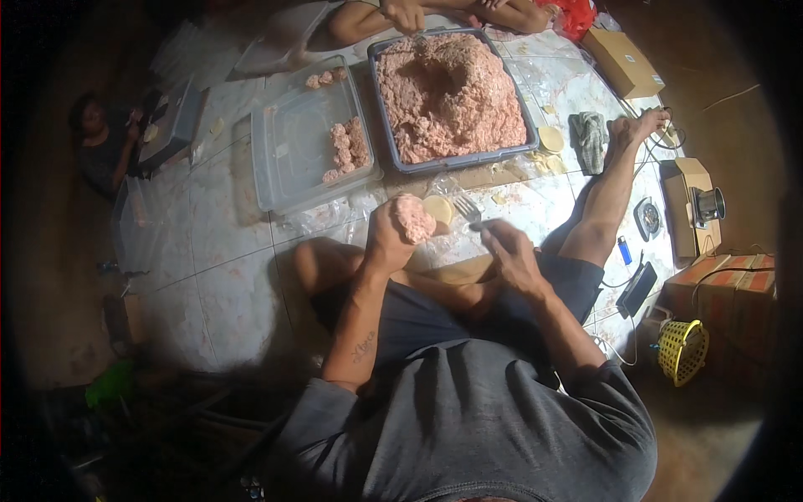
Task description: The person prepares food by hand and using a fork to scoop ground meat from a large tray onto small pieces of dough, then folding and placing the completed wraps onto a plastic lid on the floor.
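My left hand (387, 241) is closed around a lump of pink minced-meat paste (415, 218), which bulges out at the top of the fist. Between my right thumb and fingers is a metal fork (467, 207), tines pointing away from me; my right hand (514, 254) is slightly blurred. Round pale dough wrappers (438, 212) show just right of the left fist, above clear plastic; whether the hand touches them is hidden. Beyond my hands stands a dark-rimmed tub (464, 164) heaped with the same paste. Left of it, a clear plastic box (295, 157) holds several meat pieces along its right side and far end.
Another person's hand (404, 14) reaches the tub's far rim. A second person (103, 144) sits far left by a box (170, 128). To the right are more wrappers (551, 139), a cloth (590, 141), an ashtray (648, 218), a blue lighter (624, 250) and a yellow basket (682, 351).
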### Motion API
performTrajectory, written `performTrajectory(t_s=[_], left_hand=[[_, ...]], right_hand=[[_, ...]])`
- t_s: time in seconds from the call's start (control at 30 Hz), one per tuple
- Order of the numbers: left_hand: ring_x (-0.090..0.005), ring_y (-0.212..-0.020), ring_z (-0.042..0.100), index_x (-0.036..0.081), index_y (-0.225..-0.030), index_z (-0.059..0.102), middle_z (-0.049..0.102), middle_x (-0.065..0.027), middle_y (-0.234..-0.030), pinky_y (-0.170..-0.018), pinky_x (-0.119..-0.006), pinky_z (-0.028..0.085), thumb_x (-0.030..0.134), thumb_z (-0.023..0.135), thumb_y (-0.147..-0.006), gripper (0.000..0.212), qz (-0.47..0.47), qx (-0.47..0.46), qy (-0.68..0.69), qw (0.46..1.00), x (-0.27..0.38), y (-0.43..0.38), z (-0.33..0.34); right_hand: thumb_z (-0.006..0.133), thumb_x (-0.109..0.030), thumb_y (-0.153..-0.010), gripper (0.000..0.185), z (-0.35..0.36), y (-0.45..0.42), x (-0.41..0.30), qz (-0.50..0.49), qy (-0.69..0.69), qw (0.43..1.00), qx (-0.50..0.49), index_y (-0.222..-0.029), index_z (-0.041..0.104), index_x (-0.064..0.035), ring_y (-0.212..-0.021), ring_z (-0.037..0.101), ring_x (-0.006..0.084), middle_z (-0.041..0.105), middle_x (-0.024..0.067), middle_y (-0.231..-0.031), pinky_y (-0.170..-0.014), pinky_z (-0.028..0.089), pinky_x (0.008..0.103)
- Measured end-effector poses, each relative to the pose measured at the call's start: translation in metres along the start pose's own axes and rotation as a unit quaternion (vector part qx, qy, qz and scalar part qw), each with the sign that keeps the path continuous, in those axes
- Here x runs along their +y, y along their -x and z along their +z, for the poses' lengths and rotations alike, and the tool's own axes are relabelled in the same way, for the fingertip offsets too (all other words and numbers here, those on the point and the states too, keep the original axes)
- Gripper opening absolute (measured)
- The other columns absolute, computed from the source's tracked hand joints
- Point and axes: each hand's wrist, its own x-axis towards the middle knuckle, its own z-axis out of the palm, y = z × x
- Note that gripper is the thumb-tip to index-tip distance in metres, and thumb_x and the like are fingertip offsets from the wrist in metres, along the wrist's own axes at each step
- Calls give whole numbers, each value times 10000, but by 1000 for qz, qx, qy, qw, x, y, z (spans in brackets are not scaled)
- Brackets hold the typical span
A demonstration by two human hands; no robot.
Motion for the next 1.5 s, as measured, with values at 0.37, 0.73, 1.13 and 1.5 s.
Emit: performTrajectory(t_s=[0.37, 0.73, 1.13, 1.5], left_hand=[[-128, -800, 641, 21, -989, 658, 700, -45, -895, -743, -301, 552, 68, 942, -667, 432, -41, 86, -35, 995, -38, 11, 25], [-105, -819, 620, 17, -1031, 658, 697, -47, -906, -754, -292, 536, 231, 980, -652, 542, 9, -65, -21, 998, -1, -4, -12], [-103, -879, 627, 12, -1062, 651, 674, -30, -935, -840, -259, 529, 137, 947, -692, 490, 16, 8, 13, 1000, -14, 3, 29], [-63, -844, 585, 1, -1281, 515, 620, 17, -874, -767, -235, 514, 166, 997, -607, 844, 34, -79, 38, 996, 1, -1, -1]], right_hand=[[564, -4, -985, 168, 48, -7, 10, -145, 81, 986, 13, -1113, 670, 17, -814, 581, 279, 590, 161, -900, -752, 480, 356], [535, -197, -1071, 232, 22, 23, 20, 134, -229, 958, -108, -1141, 697, -47, -700, 402, 35, 494, -69, -798, -633, 358, 198], [615, -7, -961, 171, 49, 5, 21, -103, -12, 995, 11, -1120, 678, 4, -901, 599, 323, 606, 192, -977, -818, 481, 375], [565, -204, -1060, 244, 19, 29, 14, 102, -229, 958, -137, -1158, 703, -28, -745, 475, 45, 590, -38, -828, -669, 388, 209]])
